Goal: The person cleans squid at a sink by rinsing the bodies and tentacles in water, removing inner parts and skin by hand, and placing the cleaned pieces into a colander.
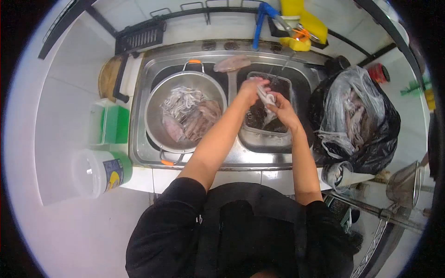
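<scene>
Over the right sink basin, my left hand [251, 90] is closed around the upper part of a pale squid [266, 97]. My right hand [284, 112] grips the same squid from the right, and its tentacles dangle below. Beneath both hands sits a clear plastic tub [264, 137] of dark-looking water. A thin stream of water falls just behind my fingers. On the divider between the basins lies a squid body [232, 63]. To the left, a large steel pot [153, 104] with orange-grip handles holds several squid pieces [185, 116].
Right of the sink stands a black bag [389, 134] lined with clear plastic, with more squid [356, 118] inside. A clear cup [337, 176] is at the front edge. Left are a green container [111, 121] and a white bucket [99, 173]. A blue faucet [258, 28] hangs behind.
</scene>
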Demonstrator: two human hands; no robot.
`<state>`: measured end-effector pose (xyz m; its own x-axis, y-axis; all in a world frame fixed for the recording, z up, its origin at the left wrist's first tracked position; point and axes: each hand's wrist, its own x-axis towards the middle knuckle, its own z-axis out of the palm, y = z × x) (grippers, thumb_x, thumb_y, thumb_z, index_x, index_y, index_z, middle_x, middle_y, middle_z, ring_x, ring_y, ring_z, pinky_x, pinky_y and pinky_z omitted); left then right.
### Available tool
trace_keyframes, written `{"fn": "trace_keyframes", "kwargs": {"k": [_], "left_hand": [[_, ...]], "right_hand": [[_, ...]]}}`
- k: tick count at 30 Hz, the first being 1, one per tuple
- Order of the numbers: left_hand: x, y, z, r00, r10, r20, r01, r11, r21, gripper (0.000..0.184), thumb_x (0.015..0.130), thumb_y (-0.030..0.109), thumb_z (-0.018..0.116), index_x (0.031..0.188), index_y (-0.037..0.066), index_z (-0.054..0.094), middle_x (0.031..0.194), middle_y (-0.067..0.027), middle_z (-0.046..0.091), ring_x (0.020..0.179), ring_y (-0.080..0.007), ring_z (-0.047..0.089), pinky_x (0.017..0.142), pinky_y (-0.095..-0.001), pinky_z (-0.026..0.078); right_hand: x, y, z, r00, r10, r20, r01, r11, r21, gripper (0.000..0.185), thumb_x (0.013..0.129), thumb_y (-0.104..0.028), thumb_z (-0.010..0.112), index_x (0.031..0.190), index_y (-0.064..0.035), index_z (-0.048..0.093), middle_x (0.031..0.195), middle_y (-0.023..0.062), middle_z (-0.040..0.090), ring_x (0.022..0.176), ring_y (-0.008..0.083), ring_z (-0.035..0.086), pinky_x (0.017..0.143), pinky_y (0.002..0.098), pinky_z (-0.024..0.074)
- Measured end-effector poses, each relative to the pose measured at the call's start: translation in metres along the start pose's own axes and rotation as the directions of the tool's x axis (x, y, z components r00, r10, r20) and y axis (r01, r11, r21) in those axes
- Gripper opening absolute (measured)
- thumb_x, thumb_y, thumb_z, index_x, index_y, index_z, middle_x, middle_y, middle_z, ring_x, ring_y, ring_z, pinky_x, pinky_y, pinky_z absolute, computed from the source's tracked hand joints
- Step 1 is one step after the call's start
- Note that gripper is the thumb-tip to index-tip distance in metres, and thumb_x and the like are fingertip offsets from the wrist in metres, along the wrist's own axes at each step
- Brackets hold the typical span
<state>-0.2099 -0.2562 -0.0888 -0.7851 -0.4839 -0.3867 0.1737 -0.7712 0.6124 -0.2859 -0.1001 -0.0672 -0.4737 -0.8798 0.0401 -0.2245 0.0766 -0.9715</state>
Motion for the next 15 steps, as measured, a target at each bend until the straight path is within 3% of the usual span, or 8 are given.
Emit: {"fn": "trace_keyframes", "kwargs": {"k": [2, 4, 5, 6, 8, 10, 12, 15], "left_hand": [[-0.008, 0.004, 0.003, 0.998, 0.066, 0.005, -0.066, 0.993, 0.094, 0.041, 0.093, 0.031, 0.042, 0.122, 0.002, 0.037, 0.126, -0.0242, 0.044, 0.099, -0.0407, 0.054, 0.080, -0.0546, 0.046], [-0.031, 0.001, 0.015, 0.956, -0.189, -0.226, 0.255, 0.915, 0.313, 0.059, 0.091, 0.041, 0.044, 0.134, 0.004, 0.028, 0.130, -0.0214, 0.041, 0.103, -0.0450, 0.050, 0.082, -0.0568, 0.043], [-0.040, -0.015, 0.022, 0.956, -0.238, -0.173, 0.278, 0.923, 0.268, 0.066, 0.089, 0.047, 0.043, 0.135, 0.004, 0.025, 0.140, -0.0206, 0.027, 0.122, -0.0566, 0.022, 0.100, -0.0601, 0.018], [-0.036, -0.034, 0.018, 0.950, -0.284, -0.131, 0.312, 0.883, 0.351, 0.064, 0.089, 0.048, 0.045, 0.131, 0.002, 0.032, 0.134, -0.0207, 0.037, 0.120, -0.0526, 0.031, 0.096, -0.0590, 0.027], [-0.024, -0.064, 0.005, 0.948, -0.315, -0.037, 0.309, 0.891, 0.332, 0.055, 0.087, 0.042, 0.050, 0.120, -0.002, 0.046, 0.121, -0.0211, 0.051, 0.113, -0.0445, 0.045, 0.088, -0.0525, 0.038], [-0.020, -0.078, -0.013, 0.963, -0.241, -0.122, 0.270, 0.839, 0.472, 0.048, 0.086, 0.035, 0.052, 0.114, -0.003, 0.051, 0.113, -0.0204, 0.056, 0.107, -0.0398, 0.050, 0.084, -0.0481, 0.041], [-0.017, -0.088, -0.027, 0.970, -0.150, -0.190, 0.235, 0.766, 0.598, 0.041, 0.084, 0.029, 0.055, 0.107, -0.005, 0.056, 0.105, -0.0196, 0.060, 0.101, -0.0350, 0.056, 0.079, -0.0437, 0.044], [-0.011, -0.094, -0.037, 0.901, 0.053, -0.432, 0.331, 0.560, 0.760, 0.035, 0.079, 0.017, 0.053, 0.106, -0.005, 0.057, 0.099, -0.0200, 0.061, 0.093, -0.0310, 0.059, 0.075, -0.0386, 0.045]], "right_hand": [[-0.006, 0.002, -0.009, 0.996, 0.086, -0.008, -0.084, 0.989, 0.120, 0.033, 0.078, -0.007, 0.064, 0.109, -0.0035, 0.054, 0.093, 0.0071, 0.061, 0.072, 0.0143, 0.058, 0.064, 0.0267, 0.0466], [-0.005, 0.015, -0.018, 0.899, 0.406, -0.168, -0.322, 0.869, 0.375, 0.024, 0.080, -0.004, 0.061, 0.104, -0.0021, 0.056, 0.093, 0.0058, 0.062, 0.077, 0.0146, 0.058, 0.068, 0.0256, 0.0458], [0.000, 0.035, -0.018, 0.873, 0.470, -0.135, -0.348, 0.791, 0.504, 0.028, 0.081, -0.007, 0.062, 0.109, -0.0032, 0.058, 0.090, 0.0034, 0.063, 0.083, 0.0117, 0.056, 0.072, 0.0265, 0.0448], [-0.002, 0.043, -0.011, 0.870, 0.472, -0.141, -0.344, 0.788, 0.511, 0.028, 0.081, -0.007, 0.062, 0.109, -0.0032, 0.058, 0.090, 0.0034, 0.063, 0.083, 0.0117, 0.056, 0.072, 0.0265, 0.0448], [-0.002, 0.050, 0.013, 0.882, 0.341, -0.325, -0.235, 0.916, 0.324, 0.025, 0.082, -0.010, 0.061, 0.107, -0.0035, 0.059, 0.089, 0.0037, 0.064, 0.080, 0.0118, 0.057, 0.070, 0.0250, 0.0441], [-0.004, 0.076, 0.021, 0.918, 0.261, -0.299, -0.166, 0.937, 0.308, 0.028, 0.081, -0.011, 0.062, 0.107, -0.0026, 0.059, 0.092, 0.0040, 0.064, 0.081, 0.0118, 0.056, 0.070, 0.0244, 0.0435], [-0.004, 0.083, 0.013, 0.871, 0.475, -0.125, -0.473, 0.880, 0.045, 0.032, 0.080, -0.013, 0.064, 0.109, -0.0022, 0.059, 0.099, 0.0076, 0.063, 0.088, 0.0149, 0.056, 0.074, 0.0266, 0.0427], [-0.002, 0.106, 0.013, 0.757, 0.496, -0.426, -0.549, 0.836, -0.001, 0.032, 0.080, -0.014, 0.063, 0.108, -0.0001, 0.060, 0.102, 0.0127, 0.062, 0.089, 0.0214, 0.057, 0.078, 0.0317, 0.0425]]}}
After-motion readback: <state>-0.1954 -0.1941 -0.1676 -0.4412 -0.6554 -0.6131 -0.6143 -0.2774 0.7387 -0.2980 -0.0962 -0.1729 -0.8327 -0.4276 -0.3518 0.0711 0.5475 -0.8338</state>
